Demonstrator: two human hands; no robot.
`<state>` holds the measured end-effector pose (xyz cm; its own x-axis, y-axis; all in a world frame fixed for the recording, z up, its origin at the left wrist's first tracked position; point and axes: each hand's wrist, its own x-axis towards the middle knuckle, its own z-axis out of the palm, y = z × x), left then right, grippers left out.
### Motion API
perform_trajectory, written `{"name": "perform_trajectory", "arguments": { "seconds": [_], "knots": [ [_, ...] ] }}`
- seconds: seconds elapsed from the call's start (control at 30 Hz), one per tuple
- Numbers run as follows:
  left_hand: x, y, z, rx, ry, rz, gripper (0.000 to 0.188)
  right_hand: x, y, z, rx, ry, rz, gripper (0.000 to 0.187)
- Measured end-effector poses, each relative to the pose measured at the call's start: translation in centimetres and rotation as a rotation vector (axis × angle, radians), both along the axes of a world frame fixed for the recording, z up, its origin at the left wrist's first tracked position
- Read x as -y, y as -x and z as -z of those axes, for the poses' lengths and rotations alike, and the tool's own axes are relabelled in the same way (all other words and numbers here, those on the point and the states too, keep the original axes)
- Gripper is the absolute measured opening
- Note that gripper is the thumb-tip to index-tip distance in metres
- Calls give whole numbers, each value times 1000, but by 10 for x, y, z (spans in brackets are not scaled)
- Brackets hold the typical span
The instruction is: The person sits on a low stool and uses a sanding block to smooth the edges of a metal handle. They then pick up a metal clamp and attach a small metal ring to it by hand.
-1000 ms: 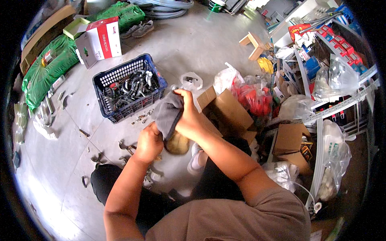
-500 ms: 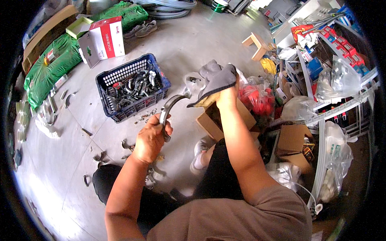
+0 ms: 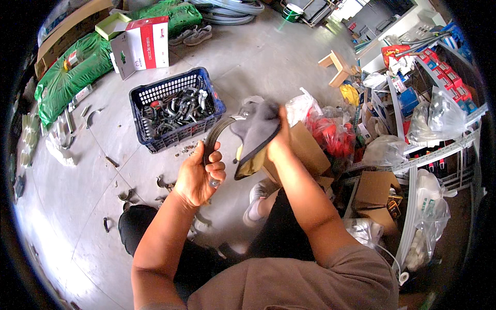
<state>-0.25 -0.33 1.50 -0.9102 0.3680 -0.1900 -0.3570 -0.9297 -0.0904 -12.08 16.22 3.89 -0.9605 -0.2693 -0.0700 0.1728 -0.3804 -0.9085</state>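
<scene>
My left hand [image 3: 194, 181] is closed around the lower part of a curved metal clamp band [image 3: 214, 138], which rises from the fist and arcs to the right. At its upper end the band meets a grey cloth [image 3: 256, 129] with a dark hem and a yellow underside. Gripping that cloth from its right side is my right hand [image 3: 279, 142], its fingers partly hidden behind the fabric. Beyond both hands, a dark blue plastic crate [image 3: 178, 139] holds many similar dark and shiny clamp parts [image 3: 181, 111].
Loose curved clamps [image 3: 125, 195] and small nuts [image 3: 185, 150] lie on the floor. An open cardboard box [image 3: 310, 150] stands right of my hands, beside a bag of red items [image 3: 333, 135]. Cluttered metal shelving [image 3: 413, 206] runs along the right. Green sacks [image 3: 77, 72] lie far left.
The cloth has come down and left onto the clamp's upper end. My left hand has turned, its fingers now facing more toward the right. The view has shifted slightly.
</scene>
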Motion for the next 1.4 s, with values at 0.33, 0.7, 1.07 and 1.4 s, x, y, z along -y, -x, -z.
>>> {"name": "perform_trajectory", "arguments": {
  "seconds": [0.33, 0.7, 1.07, 1.4],
  "knots": [
    [-24, -2, 0, 262, 630, 4, 28, 42, -26, 27, -447, -891, 54, 48],
    [-21, -7, 21, 98, 989, -109, 22, 56, -29, 31, -52, -622, -228, 38],
    [-30, -17, 21, 160, 861, 66, 31, 33, 26, 0, -277, -41, 301, 20],
    [-16, -4, 17, -19, 860, -174, 39, 23, -3, 2, -261, -513, -51, 31]
  ]
}}
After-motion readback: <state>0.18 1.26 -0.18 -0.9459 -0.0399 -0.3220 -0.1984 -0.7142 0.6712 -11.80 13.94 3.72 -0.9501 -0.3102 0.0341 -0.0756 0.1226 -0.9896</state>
